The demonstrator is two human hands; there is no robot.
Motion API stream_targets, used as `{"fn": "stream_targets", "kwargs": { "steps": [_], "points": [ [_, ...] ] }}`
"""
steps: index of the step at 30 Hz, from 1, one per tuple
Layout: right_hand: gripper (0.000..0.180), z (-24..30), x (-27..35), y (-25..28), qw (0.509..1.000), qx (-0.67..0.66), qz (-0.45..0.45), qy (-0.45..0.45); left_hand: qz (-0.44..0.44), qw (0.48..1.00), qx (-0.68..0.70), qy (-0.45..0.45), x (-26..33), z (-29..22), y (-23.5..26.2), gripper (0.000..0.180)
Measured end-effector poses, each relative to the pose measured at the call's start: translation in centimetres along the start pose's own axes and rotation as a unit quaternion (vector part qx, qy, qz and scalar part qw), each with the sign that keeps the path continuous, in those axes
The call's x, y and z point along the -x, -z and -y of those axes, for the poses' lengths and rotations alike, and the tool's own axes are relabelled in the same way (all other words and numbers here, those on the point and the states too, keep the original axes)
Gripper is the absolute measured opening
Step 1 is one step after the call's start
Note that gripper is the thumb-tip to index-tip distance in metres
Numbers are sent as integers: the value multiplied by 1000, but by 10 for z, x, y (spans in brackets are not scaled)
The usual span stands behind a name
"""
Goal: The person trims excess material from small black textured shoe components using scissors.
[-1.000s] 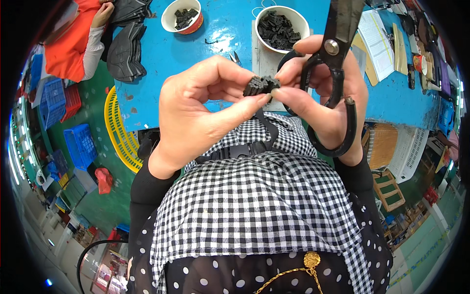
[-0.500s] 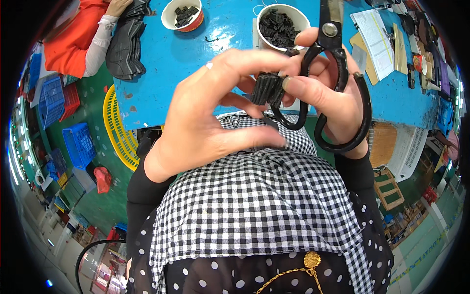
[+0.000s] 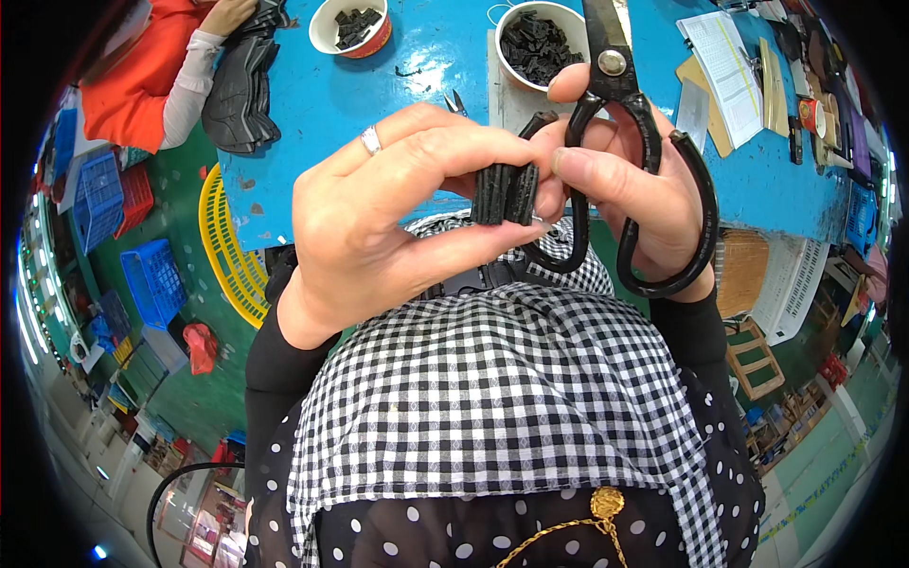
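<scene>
My left hand (image 3: 365,213), with a ring on one finger, pinches a small bundle of short black ribbed strips (image 3: 489,194) between thumb and fingers. Against it, my right hand (image 3: 653,194) has its thumb and fingertips at the bundle's right end. Hooked over that same right hand are large black-handled scissors (image 3: 612,64), blades pointing away from me. Whether the blades are fully closed is hard to see. The hands hide part of the bundle. Just beyond my left fingers, the tips of a small pair of snips (image 3: 456,102) show on the blue table (image 3: 312,180).
Two bowls hold black pieces: a white bowl (image 3: 571,24) behind the scissors and a red-and-white bowl (image 3: 367,47) farther left. Stacked black pieces (image 3: 237,118) lie by another person's sleeve (image 3: 189,90). Papers (image 3: 724,66) are at right; a yellow basket (image 3: 220,241) stands left below the table.
My left thumb has come up and closed on the black strips, and the bundle has turned more upright. The scissors and right hand have shifted slightly left. The snips have come into view.
</scene>
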State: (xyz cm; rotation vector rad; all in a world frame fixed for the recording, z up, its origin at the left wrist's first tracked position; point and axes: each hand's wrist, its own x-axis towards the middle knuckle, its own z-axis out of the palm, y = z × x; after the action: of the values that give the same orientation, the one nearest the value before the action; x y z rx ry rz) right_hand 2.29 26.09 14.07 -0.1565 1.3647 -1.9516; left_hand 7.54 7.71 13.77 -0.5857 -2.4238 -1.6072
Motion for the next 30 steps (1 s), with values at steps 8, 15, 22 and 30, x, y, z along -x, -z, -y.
{"fn": "stream_targets", "kwargs": {
  "steps": [8, 15, 22, 30],
  "points": [
    [44, 0, 0, -2, 999, 20, 24, -7, -28, 1000, 7, -1, 5, 3, 4, 39],
    [52, -1, -1, -5, 997, 74, 10, 18, -19, 995, 73, 60, 5, 4, 0, 46],
    [50, -13, 1, -6, 983, 113, -28, 139, -4, 908, 305, 286, 3, -8, -1, 49],
    [51, -9, 1, -1, 960, 193, 2, 205, -2, 963, 180, 200, 3, -2, 4, 23]
  ]
}}
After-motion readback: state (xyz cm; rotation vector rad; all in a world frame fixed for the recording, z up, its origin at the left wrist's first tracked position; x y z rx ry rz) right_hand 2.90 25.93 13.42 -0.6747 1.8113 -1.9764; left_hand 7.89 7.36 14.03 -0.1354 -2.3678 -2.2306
